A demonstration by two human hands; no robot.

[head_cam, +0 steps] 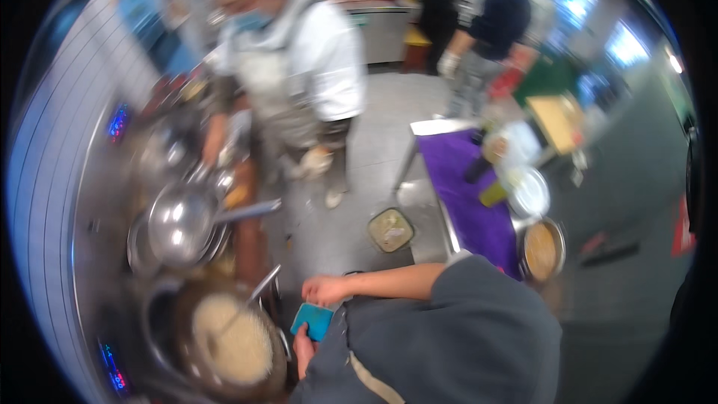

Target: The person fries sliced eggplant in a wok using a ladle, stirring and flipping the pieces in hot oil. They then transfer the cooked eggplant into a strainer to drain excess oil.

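Note:
My left hand (304, 350) is at the bottom centre, its thumb against a flat blue rectangular item (313, 321), which it holds. My right hand (326, 290) is just above that item's upper edge, fingers bent; blur hides whether it touches or holds anything. To the left of both hands, a large wok (185, 342) contains pale, foamy liquid or food (233, 342). A long-handled utensil (265, 283) slants into it. Farther up the stove, a shiny metal bowl-shaped vessel (182, 224) with a long handle rests over another pan.
A co-worker (275, 67) stands at the stove above my hands. Beyond my right arm, a steel table with a purple cover (465, 191) bears containers and a pot of orange-brown contents (541, 249). A squarish container (391, 230) is near its left side. Other people stand farther back.

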